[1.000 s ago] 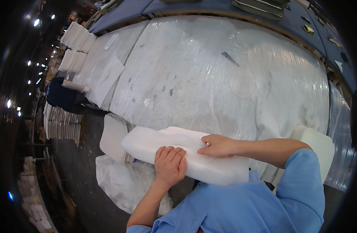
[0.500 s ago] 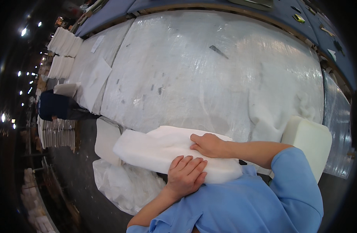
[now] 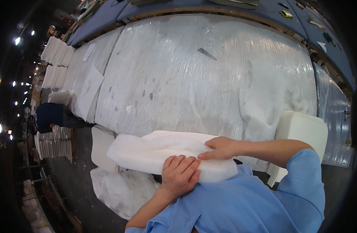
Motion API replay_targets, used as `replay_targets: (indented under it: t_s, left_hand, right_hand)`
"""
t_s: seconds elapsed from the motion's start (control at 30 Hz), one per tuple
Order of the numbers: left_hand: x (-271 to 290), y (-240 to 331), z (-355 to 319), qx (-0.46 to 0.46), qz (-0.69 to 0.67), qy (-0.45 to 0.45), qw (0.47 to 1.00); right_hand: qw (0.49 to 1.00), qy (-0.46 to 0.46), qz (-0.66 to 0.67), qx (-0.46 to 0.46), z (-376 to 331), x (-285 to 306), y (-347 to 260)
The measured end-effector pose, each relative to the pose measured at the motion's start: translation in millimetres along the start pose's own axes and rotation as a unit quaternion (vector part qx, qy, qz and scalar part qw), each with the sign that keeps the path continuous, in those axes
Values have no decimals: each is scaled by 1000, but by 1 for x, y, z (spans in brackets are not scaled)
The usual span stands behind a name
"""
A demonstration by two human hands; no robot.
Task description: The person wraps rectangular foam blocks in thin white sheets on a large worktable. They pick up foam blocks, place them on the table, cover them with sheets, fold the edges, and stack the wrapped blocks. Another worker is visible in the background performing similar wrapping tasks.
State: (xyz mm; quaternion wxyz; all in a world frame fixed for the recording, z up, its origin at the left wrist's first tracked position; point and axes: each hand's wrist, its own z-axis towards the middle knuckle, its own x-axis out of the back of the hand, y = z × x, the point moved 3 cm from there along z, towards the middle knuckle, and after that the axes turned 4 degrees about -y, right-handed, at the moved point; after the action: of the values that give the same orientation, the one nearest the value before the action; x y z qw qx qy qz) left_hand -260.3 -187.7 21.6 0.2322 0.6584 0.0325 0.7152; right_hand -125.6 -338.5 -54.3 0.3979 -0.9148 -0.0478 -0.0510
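Observation:
A white foam cushion (image 3: 174, 134) with fluffy white batting (image 3: 136, 151) over it lies across in front of my body, against the blue shirt. My left hand (image 3: 180, 173) rests over the batting's near side, its fingers together and curled onto it. Just right of and beyond it, my right hand (image 3: 222, 149) grips the batting near the right end, thumb and fingers pressed into a fold. The fingertips of the two hands are close together. The foam's far edge shows beyond the batting; its underside is hidden.
Beyond is a table (image 3: 167, 77) wrapped in clear film, with loose batting (image 3: 264, 97) at its right. A cream cushion (image 3: 302, 132) stands right; a white panel (image 3: 102, 149) and plastic bag (image 3: 120, 190) are left. Another person (image 3: 50, 116) bends near stacked white sheets (image 3: 56, 52).
My right hand has shifted right along the batting and its fingers have closed further into the fold. My left hand stays on the near side. The whole view has tilted slightly.

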Motion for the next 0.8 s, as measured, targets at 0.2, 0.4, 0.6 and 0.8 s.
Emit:
replay_targets:
  t_s: [0.2,0.4,0.6,0.8]
  left_hand:
    - [-1,6,5,-3,28,-23,999]
    - [-8,14,6,-11,0,-47,999]
    - [-7,11,9,-19,-10,-62,998]
    - [-8,11,8,-20,-12,-46,999]
  right_hand:
    - [978,143,-34,147,16,-22,8]
    - [955,216,-68,192,46,-28,29]
    - [974,159,-92,131,65,-17,49]
    - [969,130,67,197,47,-7,50]
